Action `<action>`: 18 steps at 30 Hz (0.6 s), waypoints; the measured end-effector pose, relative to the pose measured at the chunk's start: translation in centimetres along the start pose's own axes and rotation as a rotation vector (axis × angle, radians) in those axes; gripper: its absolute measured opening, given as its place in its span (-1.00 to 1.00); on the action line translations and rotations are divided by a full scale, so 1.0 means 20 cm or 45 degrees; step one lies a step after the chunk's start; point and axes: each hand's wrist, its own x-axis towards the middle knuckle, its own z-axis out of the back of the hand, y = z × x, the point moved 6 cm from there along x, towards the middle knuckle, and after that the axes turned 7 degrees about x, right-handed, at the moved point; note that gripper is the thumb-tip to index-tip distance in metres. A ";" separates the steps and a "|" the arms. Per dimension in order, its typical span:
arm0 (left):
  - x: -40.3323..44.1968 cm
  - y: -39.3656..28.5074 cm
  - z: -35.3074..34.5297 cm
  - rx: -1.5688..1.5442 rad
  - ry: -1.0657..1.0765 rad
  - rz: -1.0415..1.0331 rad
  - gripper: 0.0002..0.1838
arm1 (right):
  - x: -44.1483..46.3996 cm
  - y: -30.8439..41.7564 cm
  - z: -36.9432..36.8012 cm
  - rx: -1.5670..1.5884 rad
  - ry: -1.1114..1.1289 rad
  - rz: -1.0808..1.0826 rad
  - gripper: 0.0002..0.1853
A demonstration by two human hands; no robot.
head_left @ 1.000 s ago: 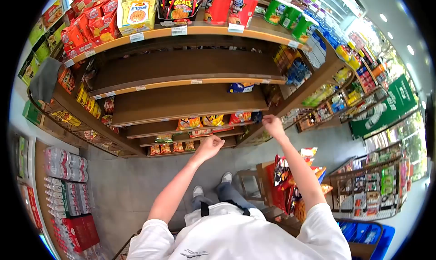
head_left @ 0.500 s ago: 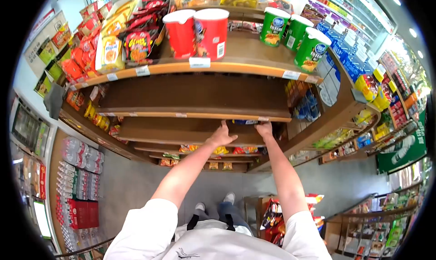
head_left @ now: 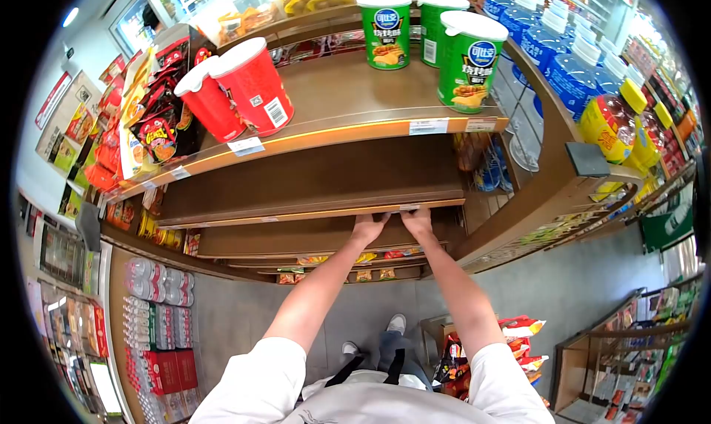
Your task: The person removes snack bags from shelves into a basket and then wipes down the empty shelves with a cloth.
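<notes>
Under the shelf edge (head_left: 318, 212), both hands (head_left: 368, 229) (head_left: 418, 221) outstretched, slightly apart, grip hidden and unclear

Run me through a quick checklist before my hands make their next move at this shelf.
1. Hands in position: ok. The left hand and right hand are side by side at the shelf edge.
2. Secure grip: cannot tell. The fingertips are largely hidden, so what they hold is unclear.
3. Red cups out of the way: ok. They stand on the top shelf, apart from both hands.
4. Green cups out of the way: ok, also up there.
5. Right arm free of the snack bags: cannot tell. It overlaps them in view.
6. Footing: ok. Both shoes are on the floor.
</notes>
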 end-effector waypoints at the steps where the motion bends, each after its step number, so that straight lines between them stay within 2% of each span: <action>1: -0.01 0.02 -0.02 -0.006 0.008 -0.014 -0.24 | -0.04 0.04 0.03 0.060 -0.078 -0.017 -0.58; 4: -0.06 0.05 -0.03 -0.244 0.106 0.101 -0.18 | -0.11 0.14 0.14 0.170 -0.193 0.031 -0.51; 6: -0.16 0.00 0.07 -0.278 -0.073 -0.030 -0.29 | -0.16 0.22 0.20 0.224 -0.218 0.093 -0.47; 7: -0.22 -0.04 0.13 -0.292 -0.083 -0.023 -0.29 | -0.20 0.28 0.22 0.197 -0.150 0.035 -0.43; 8: -0.30 -0.09 0.20 -0.310 -0.104 0.009 -0.38 | -0.24 0.34 0.24 0.170 -0.084 -0.024 -0.40; 9: -0.37 -0.13 0.26 -0.330 -0.125 0.044 -0.45 | -0.29 0.41 0.26 0.089 -0.084 -0.098 -0.27; 11: -0.50 -0.15 0.35 -0.448 -0.229 0.004 -0.46 | -0.41 0.48 0.27 0.136 0.092 -0.386 -0.19; 12: -0.56 -0.14 0.38 -0.529 -0.256 0.023 -0.48 | -0.45 0.52 0.27 0.079 0.051 -0.304 -0.17; 13: -0.62 -0.12 0.40 -0.610 -0.282 0.043 -0.49 | -0.50 0.51 0.26 0.092 0.131 -0.433 -0.17; 15: -0.76 -0.04 0.41 -0.703 -0.239 0.111 -0.51 | -0.63 0.58 0.23 0.169 0.199 -0.517 -0.18; 17: -0.94 -0.02 0.49 -0.910 -0.156 0.150 -0.54 | -0.79 0.63 0.18 0.200 0.186 -0.503 -0.19; 18: -1.03 0.02 0.52 -0.917 -0.214 0.153 -0.56 | -0.87 0.64 0.14 0.263 0.179 -0.470 -0.22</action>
